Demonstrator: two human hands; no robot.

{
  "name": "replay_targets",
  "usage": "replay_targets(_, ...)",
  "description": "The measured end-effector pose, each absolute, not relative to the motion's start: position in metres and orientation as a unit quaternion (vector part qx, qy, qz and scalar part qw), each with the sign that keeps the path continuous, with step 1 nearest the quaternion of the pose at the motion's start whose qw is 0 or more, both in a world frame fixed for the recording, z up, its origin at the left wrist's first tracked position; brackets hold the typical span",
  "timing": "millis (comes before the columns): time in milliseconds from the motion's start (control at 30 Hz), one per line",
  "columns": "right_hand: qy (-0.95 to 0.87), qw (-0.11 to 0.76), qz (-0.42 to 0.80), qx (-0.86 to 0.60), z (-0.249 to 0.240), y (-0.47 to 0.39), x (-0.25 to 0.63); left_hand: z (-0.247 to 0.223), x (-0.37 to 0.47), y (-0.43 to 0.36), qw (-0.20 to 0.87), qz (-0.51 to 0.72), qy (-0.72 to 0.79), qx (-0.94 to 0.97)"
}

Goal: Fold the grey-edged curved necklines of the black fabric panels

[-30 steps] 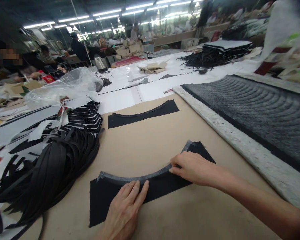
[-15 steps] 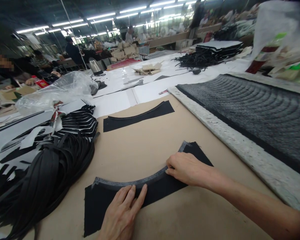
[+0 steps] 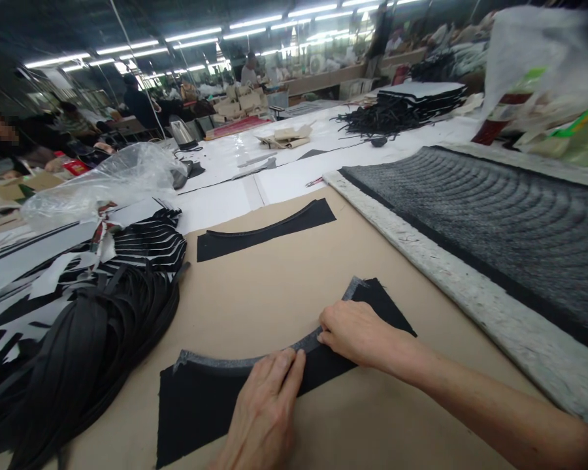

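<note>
A black fabric piece [image 3: 200,405] with a curved upper edge lies flat before me, a grey strip [image 3: 215,363] running along that curve. My left hand [image 3: 269,398] rests on the fabric with fingers stretched out, the tips at the lower side of the strip near the middle. Further right, my right hand [image 3: 355,333] pinches the strip at the edge between thumb and curled fingers. The strip's right end [image 3: 353,287] shows beyond that hand. A second black curved piece [image 3: 269,234] lies farther back, apart from both hands.
Tan sheeting [image 3: 255,287] covers the work surface. To the left are a heap of black strips [image 3: 88,346] and clear plastic [image 3: 108,179]. A pale board [image 3: 396,241] carrying a dark grey sheet [image 3: 494,228] borders the right. A kettle [image 3: 182,134] stands at the back.
My left hand has slid right along the strip, closer to my right hand, its fingers now nearer together. My right hand keeps its pinch at about the same place on the strip.
</note>
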State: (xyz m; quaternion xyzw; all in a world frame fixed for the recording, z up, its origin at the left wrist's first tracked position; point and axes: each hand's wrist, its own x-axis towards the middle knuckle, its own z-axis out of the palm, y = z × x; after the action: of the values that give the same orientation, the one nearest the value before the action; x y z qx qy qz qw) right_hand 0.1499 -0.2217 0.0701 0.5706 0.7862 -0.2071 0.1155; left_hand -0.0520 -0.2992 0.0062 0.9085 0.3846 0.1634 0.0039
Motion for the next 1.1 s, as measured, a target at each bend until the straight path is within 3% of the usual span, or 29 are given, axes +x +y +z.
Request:
replay_targets(167,0.779,0.107,-0.213,0.580,0.073,-0.221,0.159,-0.001,-0.010,-0.295,0.014,0.171,0.384,0.907)
replay_targets(500,0.775,0.080,-0.256,0.573,0.087,-0.187,0.225,-0.013,-0.008,-0.293,-0.070,0.132,0.368,0.918)
replay_targets(1100,0.778,0.058,-0.234,0.581,0.071,-0.188,0.226,-0.008,0.002,-0.292,-0.116,0.096,0.386,0.910)
